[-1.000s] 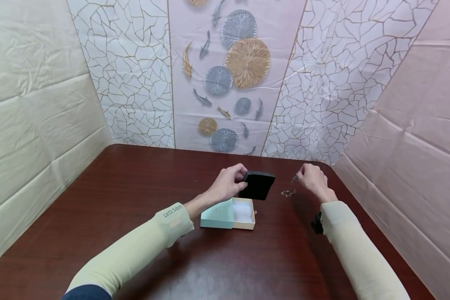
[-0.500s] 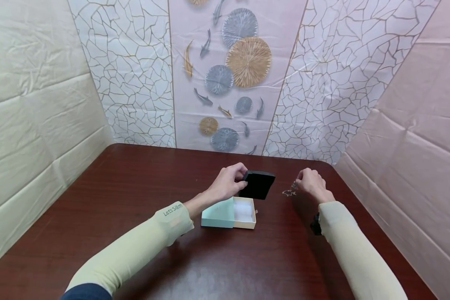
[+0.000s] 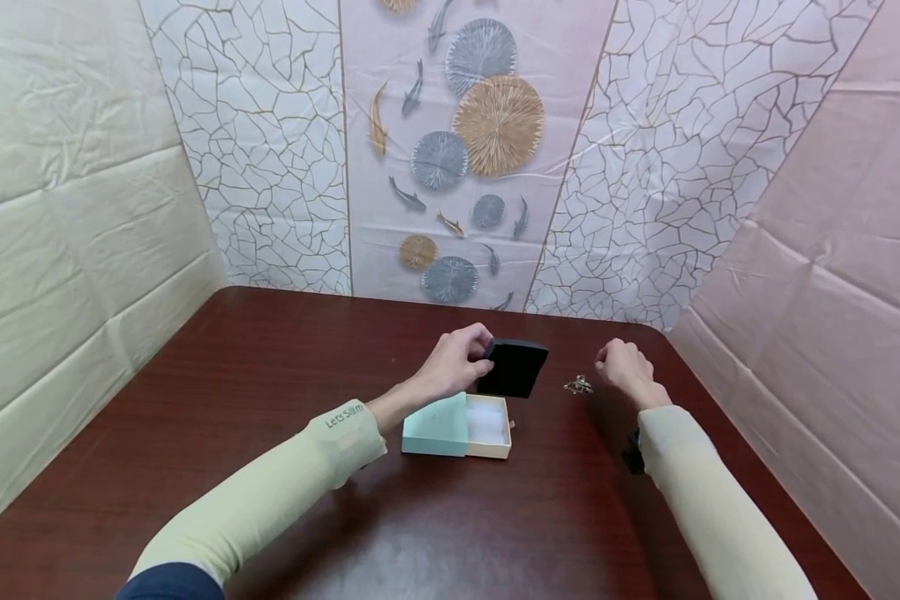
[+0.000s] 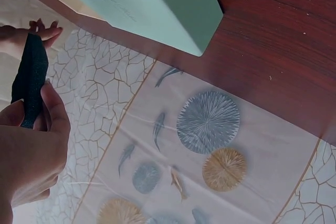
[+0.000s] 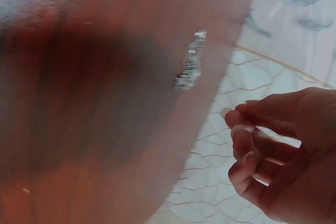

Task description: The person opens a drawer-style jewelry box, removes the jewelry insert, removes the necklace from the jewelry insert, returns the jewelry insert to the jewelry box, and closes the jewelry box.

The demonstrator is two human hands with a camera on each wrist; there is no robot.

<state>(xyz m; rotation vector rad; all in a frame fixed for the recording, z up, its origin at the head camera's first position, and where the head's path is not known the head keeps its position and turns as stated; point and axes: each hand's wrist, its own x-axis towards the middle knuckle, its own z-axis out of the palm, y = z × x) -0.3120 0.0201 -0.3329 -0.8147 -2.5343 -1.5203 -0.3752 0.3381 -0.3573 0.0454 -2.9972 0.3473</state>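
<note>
My left hand (image 3: 450, 364) pinches a thin black square pad (image 3: 513, 368), perhaps a foam insert, by its left edge. In the left wrist view the thumb and fingers clasp the pad (image 4: 32, 77) edge-on. Below it, a mint-green box sleeve (image 3: 437, 427) lies on the table, its cream drawer (image 3: 498, 454) slid partly out to the right with whitish padding inside. A silvery chain (image 3: 578, 385), like a bracelet, lies bunched on the table right of the pad. Just right of and above the chain, my right hand (image 3: 627, 367) holds nothing; the right wrist view shows its fingers (image 5: 244, 145) loosely bent.
The dark red-brown table (image 3: 285, 358) extends around the box, with a rounded far right corner. Patterned cloth (image 3: 435, 233) hangs behind its back edge, and pale cloth walls (image 3: 817, 267) stand on both sides.
The chain hung from my right hand a second ago; it was lowered and now lies on the table, let go. My left hand has barely moved and still holds the pad.
</note>
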